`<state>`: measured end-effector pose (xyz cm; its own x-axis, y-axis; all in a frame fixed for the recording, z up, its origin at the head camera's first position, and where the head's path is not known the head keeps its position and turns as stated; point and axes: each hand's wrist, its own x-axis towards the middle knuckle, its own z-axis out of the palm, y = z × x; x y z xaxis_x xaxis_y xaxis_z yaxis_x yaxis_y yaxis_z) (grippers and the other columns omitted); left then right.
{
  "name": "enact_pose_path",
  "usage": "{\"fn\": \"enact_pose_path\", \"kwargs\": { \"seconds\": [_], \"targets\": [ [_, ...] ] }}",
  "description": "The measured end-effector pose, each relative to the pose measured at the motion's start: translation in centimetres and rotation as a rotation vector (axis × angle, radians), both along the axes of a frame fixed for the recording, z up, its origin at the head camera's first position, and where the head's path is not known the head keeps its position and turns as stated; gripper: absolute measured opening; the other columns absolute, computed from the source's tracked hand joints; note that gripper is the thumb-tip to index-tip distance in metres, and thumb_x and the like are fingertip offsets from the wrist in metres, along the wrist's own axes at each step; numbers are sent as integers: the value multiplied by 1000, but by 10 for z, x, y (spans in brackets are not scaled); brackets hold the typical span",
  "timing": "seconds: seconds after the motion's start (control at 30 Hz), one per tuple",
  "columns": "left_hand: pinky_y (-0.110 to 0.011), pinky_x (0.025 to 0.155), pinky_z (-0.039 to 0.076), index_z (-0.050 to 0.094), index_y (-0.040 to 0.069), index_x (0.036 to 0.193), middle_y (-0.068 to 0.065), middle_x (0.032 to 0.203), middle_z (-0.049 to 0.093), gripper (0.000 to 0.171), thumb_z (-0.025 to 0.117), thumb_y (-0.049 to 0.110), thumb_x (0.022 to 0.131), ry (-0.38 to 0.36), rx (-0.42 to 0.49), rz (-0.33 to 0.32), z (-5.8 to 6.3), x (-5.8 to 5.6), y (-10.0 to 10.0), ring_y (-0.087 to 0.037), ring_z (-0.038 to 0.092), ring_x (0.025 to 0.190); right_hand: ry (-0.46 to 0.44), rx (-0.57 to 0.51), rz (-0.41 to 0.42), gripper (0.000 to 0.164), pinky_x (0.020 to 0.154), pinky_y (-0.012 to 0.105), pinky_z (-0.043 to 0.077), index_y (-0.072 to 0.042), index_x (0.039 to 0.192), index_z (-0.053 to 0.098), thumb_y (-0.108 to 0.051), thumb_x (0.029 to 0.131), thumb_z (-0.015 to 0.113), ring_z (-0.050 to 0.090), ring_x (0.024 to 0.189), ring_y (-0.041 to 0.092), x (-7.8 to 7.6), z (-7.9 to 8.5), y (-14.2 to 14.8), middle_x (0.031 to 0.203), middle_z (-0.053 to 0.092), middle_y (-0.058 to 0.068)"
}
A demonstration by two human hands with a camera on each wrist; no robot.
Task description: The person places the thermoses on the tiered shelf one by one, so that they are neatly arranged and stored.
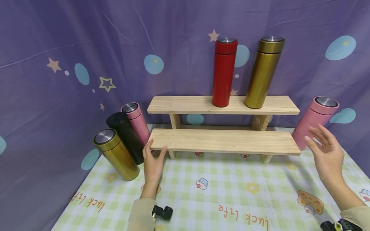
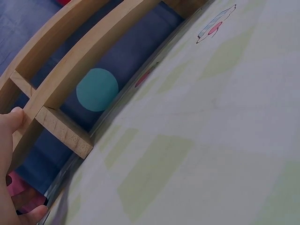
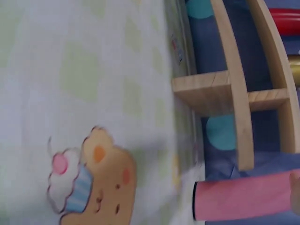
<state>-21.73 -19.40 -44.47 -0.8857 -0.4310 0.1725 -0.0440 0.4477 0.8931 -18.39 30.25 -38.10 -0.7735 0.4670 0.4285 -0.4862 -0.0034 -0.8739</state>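
A two-tier wooden shelf (image 1: 225,141) stands on the table. My left hand (image 1: 153,163) holds the left front corner of its lower board, thumb on the front edge and index finger at the end. In the left wrist view the thumb (image 2: 15,119) meets the wood, the other fingers lower down. On the right, a pink thermos bottle (image 1: 313,120) leans beside the shelf. My right hand (image 1: 328,154) is in front of this bottle, fingers loosely bent and thumb apart, gripping nothing. Red (image 1: 224,75) and gold (image 1: 264,75) thermos bottles stand on the upper board.
Left of the shelf stand another gold bottle (image 1: 118,157), a black bottle (image 1: 125,138) and a second pink bottle (image 1: 137,123), close to the left hand. A checked tablecloth (image 1: 185,205) covers the table. A purple curtain (image 1: 115,38) hangs behind and at the sides.
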Motion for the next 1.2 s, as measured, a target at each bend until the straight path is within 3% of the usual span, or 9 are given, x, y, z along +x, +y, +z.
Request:
{"fn": "enact_pose_path", "kwargs": {
  "seconds": [0.17, 0.37, 0.47, 0.67, 0.9, 1.2],
  "targets": [
    [-58, 103, 35, 36, 25, 151, -1, 156, 28, 75, 66, 56, 90, 9, 1, 1, -1, 0, 1, -29, 38, 136, -74, -1, -54, 54, 92, 13, 43, 0, 138, 54, 13, 87, 65, 60, 113, 9, 0, -6, 9, 120, 69, 0],
    [-57, 103, 36, 36, 25, 151, -1, 156, 29, 74, 66, 55, 90, 18, -4, 0, -2, -1, 2, -29, 39, 135, -225, 113, -169, 56, 93, 11, 41, -8, 143, 51, 4, 90, 68, 57, 114, 4, -6, -13, 23, 123, 65, -8],
    [-56, 102, 36, 37, 26, 150, -1, 155, 29, 74, 66, 56, 90, 17, -5, 2, -2, -1, 2, -28, 39, 135, -263, 113, -203, 58, 94, 10, 41, -11, 144, 51, 1, 90, 69, 57, 114, 2, -10, -16, 28, 123, 64, -9],
    [-58, 103, 35, 35, 26, 151, -1, 156, 27, 75, 64, 58, 90, 8, -6, -3, -2, -1, 2, -29, 38, 136, -267, 86, -250, 59, 91, 8, 41, -12, 142, 52, 2, 88, 71, 57, 113, 2, -20, -21, 35, 122, 64, -9],
    [-58, 101, 37, 36, 26, 151, 0, 156, 28, 74, 64, 57, 91, 17, -10, -4, -1, -1, 3, -29, 39, 135, -285, 158, -346, 58, 99, 14, 38, -14, 144, 50, -5, 90, 70, 55, 115, 0, -26, -25, 39, 128, 61, -9],
    [-57, 98, 38, 36, 25, 151, -1, 156, 28, 73, 64, 56, 91, 26, -18, 1, -1, 0, 2, -29, 40, 134, -256, 73, -332, 58, 95, 10, 39, -14, 141, 53, -5, 88, 73, 54, 117, 6, -38, -24, 38, 127, 60, -8]
  ]
}}
